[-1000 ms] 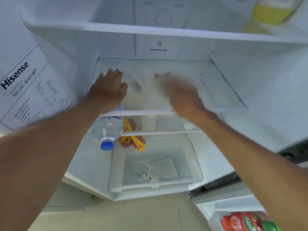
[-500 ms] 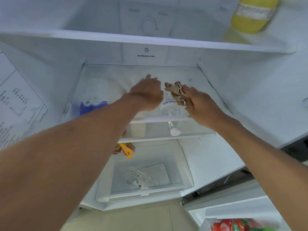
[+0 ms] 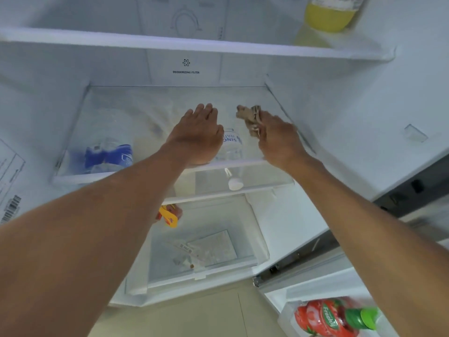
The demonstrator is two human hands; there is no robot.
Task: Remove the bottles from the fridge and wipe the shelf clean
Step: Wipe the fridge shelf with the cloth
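On the glass shelf (image 3: 155, 113), left hand (image 3: 196, 136) lies flat, fingers spread; just right, right hand (image 3: 279, 139) clutches a brown cloth (image 3: 250, 117).

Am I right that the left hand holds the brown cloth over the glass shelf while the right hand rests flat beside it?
Not quite: the hands are swapped. In the head view, the right hand grips the brown cloth over the glass shelf, and the left hand lies flat, palm down, beside it. The rest holds.
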